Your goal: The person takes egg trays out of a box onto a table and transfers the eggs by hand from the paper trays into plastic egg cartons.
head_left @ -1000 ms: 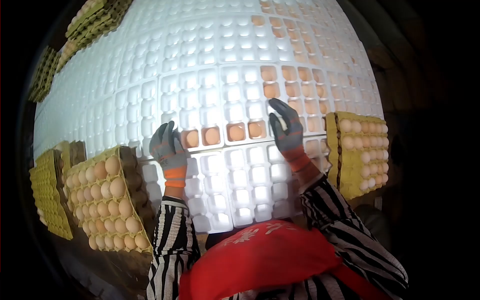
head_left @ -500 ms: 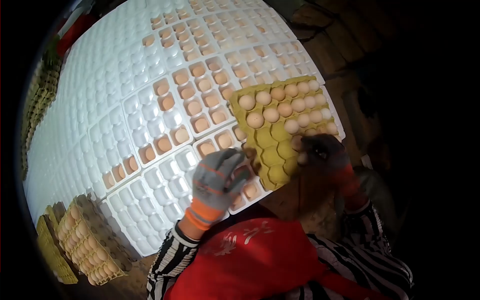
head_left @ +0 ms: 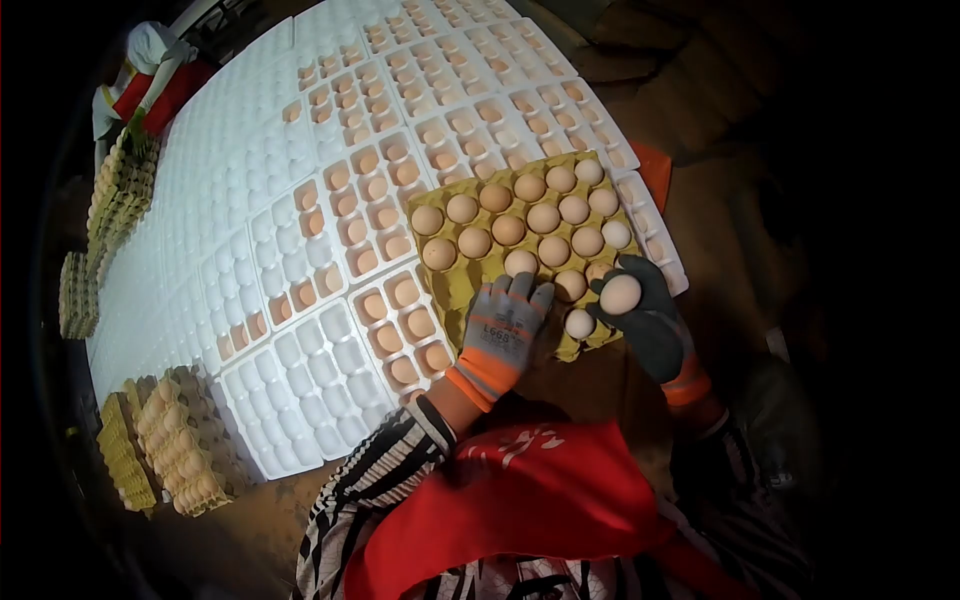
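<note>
A yellow egg tray (head_left: 452,282) lies on top of white foam trays in front of me, with eggs in most of its cups. My left hand (head_left: 503,328), in a grey and orange glove, reaches over its near side. Its fingers curl down beside an egg (head_left: 520,263), and the fingertips are hidden, so what they hold cannot be made out. At the tray's right near corner, my gloved right hand (head_left: 650,325) is closed around a pale egg (head_left: 620,294). Another egg (head_left: 579,323) sits in a cup between my hands.
White foam trays (head_left: 300,385) cover the wide surface, several holding eggs. Stacked egg trays (head_left: 180,440) with eggs stand at the lower left, and more stacks (head_left: 120,205) farther back. A person (head_left: 155,75) bends over the far left edge.
My left hand has moved right, from the white trays to the yellow tray. An egg now shows clearly in my right hand. The view has shifted, and a person appears at upper left.
</note>
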Motion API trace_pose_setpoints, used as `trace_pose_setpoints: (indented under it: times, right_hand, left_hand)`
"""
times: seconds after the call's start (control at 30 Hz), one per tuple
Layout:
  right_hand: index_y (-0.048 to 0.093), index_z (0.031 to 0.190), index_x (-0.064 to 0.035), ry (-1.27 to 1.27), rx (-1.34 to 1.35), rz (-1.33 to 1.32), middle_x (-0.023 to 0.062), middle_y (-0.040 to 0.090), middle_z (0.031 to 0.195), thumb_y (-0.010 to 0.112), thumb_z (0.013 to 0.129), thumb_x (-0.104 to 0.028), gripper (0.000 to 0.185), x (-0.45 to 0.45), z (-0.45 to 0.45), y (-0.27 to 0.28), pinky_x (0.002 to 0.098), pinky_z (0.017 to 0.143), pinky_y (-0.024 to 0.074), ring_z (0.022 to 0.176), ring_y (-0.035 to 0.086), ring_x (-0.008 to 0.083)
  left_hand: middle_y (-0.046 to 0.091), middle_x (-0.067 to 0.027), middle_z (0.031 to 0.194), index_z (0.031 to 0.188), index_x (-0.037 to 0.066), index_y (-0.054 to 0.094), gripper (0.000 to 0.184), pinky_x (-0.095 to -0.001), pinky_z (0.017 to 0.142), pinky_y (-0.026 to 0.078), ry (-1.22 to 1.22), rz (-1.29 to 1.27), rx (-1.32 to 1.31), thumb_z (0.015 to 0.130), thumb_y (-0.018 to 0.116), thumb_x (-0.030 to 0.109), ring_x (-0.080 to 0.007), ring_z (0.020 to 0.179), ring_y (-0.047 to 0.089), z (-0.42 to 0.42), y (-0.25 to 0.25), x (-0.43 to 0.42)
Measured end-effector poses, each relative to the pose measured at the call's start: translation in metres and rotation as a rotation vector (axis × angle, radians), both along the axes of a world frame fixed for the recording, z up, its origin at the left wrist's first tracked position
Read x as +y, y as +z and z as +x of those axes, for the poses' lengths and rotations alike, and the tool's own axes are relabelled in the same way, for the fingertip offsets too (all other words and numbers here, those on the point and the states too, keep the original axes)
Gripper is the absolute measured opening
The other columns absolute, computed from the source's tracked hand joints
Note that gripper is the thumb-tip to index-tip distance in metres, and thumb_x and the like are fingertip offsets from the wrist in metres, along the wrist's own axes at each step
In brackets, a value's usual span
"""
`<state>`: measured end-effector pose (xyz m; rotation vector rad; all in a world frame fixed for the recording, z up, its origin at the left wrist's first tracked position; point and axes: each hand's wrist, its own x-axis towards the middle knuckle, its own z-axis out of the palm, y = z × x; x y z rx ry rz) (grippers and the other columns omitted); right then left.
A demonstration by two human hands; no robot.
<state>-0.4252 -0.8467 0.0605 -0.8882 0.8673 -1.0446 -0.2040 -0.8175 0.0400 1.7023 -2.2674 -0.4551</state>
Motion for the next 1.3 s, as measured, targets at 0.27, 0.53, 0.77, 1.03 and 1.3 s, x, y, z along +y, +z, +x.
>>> trace_pose_setpoints:
  times: [0.27,0.53,0.77,1.03,1.3]
  right_hand:
    - [0.066,0.119,-0.007,0.428,1.382,-1.195,0.0109,0.063,0.11,0.076,0.082,-0.008,0.039,-0.052,0.082,-0.005,0.0373,0.088,0.0533,0.106,0.061,0.0265]
    - [0.054,0.137,-0.0055,0.473,0.129,-0.024,0.0056,0.063,0.119,0.068,0.088,-0.009,0.051,-0.095,0.036,0.016,0.0257,0.073,0.0528,0.092,0.063,0.0109]
    - [0.067,0.114,-0.0198,0.453,1.623,-1.192,0.0156,0.056,0.132,0.07,0.083,-0.018,0.031,-0.099,0.108,0.004,0.0417,0.075,0.0556,0.1,0.065,0.0317]
    - [0.066,0.123,-0.0165,0.283,1.266,-1.053,0.013,0.058,0.128,0.075,0.084,-0.021,0.04,-0.101,0.092,-0.003,0.041,0.088,0.0537,0.111,0.063,0.029]
    - [0.057,0.131,-0.0043,0.303,0.422,-0.188,0.0055,0.063,0.09,0.066,0.094,-0.014,0.039,-0.033,0.093,0.032,0.0253,0.057,0.0482,0.067,0.059,0.0115]
  left_hand:
    - [0.064,-0.0082,0.108,0.118,0.007,0.06,0.035,-0.0355,0.086,0.052,0.45,-0.069,0.874,0.084,0.07,0.01,-0.0239,0.095,0.063,0.072,0.012,-0.014]
    - [0.061,-0.009,0.111,0.128,0.018,0.058,0.05,-0.0451,0.071,0.055,0.29,0.045,-0.314,0.08,0.073,0.021,-0.0317,0.091,0.068,0.083,0.014,-0.033]
    - [0.062,-0.014,0.119,0.12,0.018,0.066,0.038,-0.0466,0.069,0.056,0.363,-0.12,-0.042,0.082,0.068,0.016,-0.0359,0.089,0.069,0.084,0.031,-0.033]
    - [0.05,-0.0147,0.135,0.116,0.017,0.07,0.028,-0.043,0.071,0.059,0.44,0.052,-0.163,0.089,0.065,0.02,-0.0345,0.097,0.066,0.053,-0.021,-0.071]
    - [0.052,-0.0177,0.138,0.127,0.018,0.065,0.057,-0.0438,0.082,0.057,0.428,-0.216,0.23,0.074,0.084,0.031,-0.0365,0.104,0.065,0.117,0.034,0.014]
